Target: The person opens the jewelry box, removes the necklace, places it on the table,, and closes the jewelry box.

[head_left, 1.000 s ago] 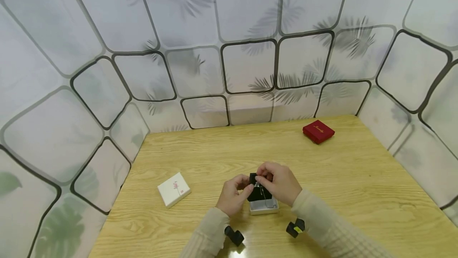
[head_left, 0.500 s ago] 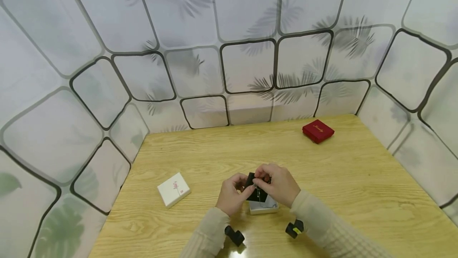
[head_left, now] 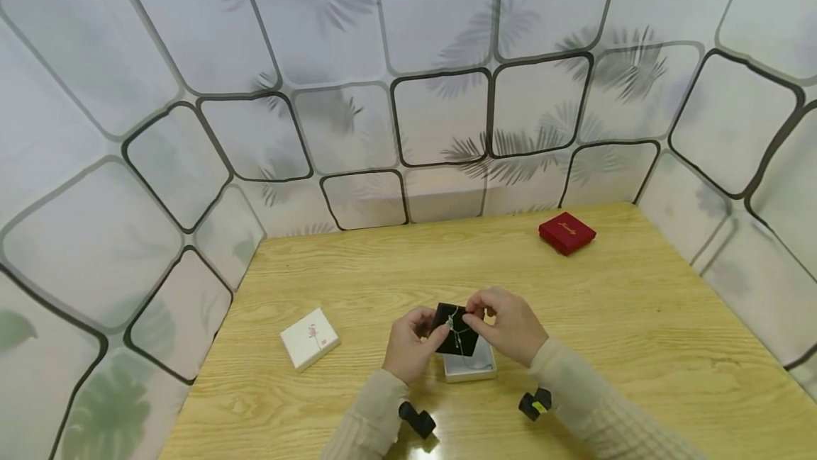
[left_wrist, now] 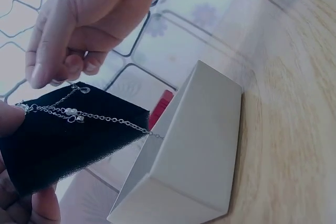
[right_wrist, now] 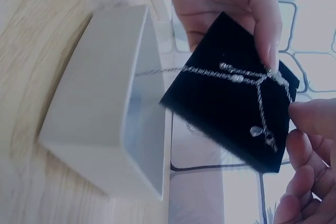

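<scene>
A black velvet jewelry pad (head_left: 454, 346) is gripped at its left side by my left hand (head_left: 410, 348), whose thumb presses a silver chain (right_wrist: 210, 72) against its face. Small charms and clear stones hang from the chain; whether it is a necklace or a bracelet I cannot tell. At the pad's right edge my right hand (head_left: 507, 325) appears to pinch one end of the chain between thumb and forefinger. The chain's other end drops into an open white box (left_wrist: 199, 145) below, with a pale lining. The pad is tilted above this box, outside it.
A white lid-like box (head_left: 310, 338) with a pink flower print lies at the left of the wooden table (head_left: 383, 268). At the back right sits a red box (head_left: 567, 233) with gold lettering. A patterned curtain (head_left: 440, 120) surrounds the table.
The pad has turned and risen so its face shows more, uncovering more of the white box. My right hand has shifted right, away from the left thumb to the pad's right edge.
</scene>
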Available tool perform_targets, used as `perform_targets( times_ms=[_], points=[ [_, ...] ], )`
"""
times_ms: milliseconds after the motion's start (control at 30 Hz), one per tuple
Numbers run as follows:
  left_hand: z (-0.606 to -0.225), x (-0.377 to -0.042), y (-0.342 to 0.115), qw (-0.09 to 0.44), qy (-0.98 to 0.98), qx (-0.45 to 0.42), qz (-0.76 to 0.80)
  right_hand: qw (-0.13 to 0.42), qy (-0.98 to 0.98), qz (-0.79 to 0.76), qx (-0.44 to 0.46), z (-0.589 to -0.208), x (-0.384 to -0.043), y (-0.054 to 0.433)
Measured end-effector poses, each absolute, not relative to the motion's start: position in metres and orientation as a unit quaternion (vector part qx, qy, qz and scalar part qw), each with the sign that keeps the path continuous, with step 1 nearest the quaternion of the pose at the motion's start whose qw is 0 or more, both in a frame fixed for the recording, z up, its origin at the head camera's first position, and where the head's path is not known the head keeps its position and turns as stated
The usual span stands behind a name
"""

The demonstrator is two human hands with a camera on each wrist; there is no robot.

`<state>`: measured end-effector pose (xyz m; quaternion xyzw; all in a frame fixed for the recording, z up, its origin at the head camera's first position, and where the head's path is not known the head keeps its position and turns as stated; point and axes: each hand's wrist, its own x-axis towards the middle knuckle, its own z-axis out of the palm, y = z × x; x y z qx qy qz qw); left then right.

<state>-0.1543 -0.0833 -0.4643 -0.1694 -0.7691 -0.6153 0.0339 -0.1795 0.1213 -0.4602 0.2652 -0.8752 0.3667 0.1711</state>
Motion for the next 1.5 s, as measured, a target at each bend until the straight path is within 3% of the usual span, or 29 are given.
perform_targets(
  times_ms=[433,767,1167,1500],
  points=[
    [-0.466,-0.156,-0.084,0.019,-0.756,-0.131,-0.641,0.203,-0.876,0.319,0.299,-0.472,-0.181,0.139],
    [-0.498,-0.169,-0.085,0.019,-0.747,-0.126,-0.653,0.231,-0.876,0.3,0.299,-0.475,-0.184,0.143],
    [-0.472,-0.159,-0.083,0.018,-0.74,-0.154,-0.654,0.22,-0.88,0.295,0.301,-0.471,-0.186,0.146],
    [-0.469,-0.158,-0.082,0.03,-0.736,-0.174,-0.654,0.261,-0.842,0.302,0.363,-0.474,-0.19,0.148]
  ],
)
